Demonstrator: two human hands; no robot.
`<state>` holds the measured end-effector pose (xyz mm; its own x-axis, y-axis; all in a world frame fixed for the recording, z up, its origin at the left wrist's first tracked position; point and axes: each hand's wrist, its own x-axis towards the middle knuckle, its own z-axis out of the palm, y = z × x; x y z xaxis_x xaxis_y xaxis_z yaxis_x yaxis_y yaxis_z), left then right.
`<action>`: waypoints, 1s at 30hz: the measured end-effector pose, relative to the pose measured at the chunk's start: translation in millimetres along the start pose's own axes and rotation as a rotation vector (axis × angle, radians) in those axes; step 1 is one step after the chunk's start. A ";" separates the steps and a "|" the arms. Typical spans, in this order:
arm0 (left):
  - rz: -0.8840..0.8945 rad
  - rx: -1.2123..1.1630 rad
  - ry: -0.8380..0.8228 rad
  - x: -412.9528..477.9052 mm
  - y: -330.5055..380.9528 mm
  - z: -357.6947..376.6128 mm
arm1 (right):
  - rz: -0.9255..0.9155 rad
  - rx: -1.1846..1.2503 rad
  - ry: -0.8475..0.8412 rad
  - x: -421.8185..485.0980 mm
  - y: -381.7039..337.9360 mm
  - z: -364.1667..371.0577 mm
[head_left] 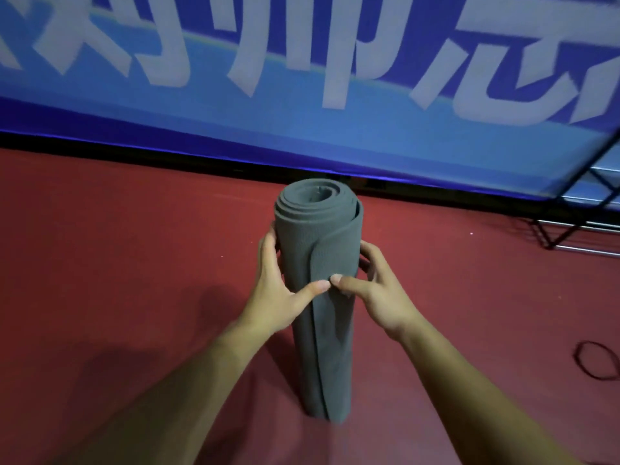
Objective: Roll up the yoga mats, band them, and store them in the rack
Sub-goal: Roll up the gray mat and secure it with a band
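Across the back, a wide blue fabric banner (302, 129) with large pale characters; below it, a dull red floor (134, 246) running to the near edge. At far right, part of a black metal tube rack (570, 209), well apart from the work, with no mats in the visible portion. Near the middle of the floor, a grey foam yoga mat (318, 236), already rolled into a fairly tight cylinder and standing upright on one end, spiral end up. Rolling judged done for this one. Clasped from both sides above mid-height: left hand (278, 290) wrapped round the left flank, right hand (375, 293) round the right, fingers curled behind, thumbs (320, 286) almost meeting on the loose outer flap, apparently pinning it shut. No band on the roll yet. On the floor at right, near the roll but apart from it, a thin black elastic loop (577, 362), untouched. Left to do, by the look of it: banding, then storing in the rack; other mats not in view.
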<state>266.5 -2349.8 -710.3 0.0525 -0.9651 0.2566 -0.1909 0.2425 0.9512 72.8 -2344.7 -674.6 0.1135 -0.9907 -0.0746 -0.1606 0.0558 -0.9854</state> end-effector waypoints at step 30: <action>-0.446 -0.189 -0.025 0.1 112.4 43.6 | 0.272 0.371 0.469 -44.2 -87.8 -9.3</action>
<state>202.2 -2326.9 -610.8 0.0647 -0.9806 -0.1851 0.0261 -0.1838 0.9826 72.7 -2307.0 -583.4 -0.3365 -0.8795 -0.3365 0.2347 0.2677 -0.9345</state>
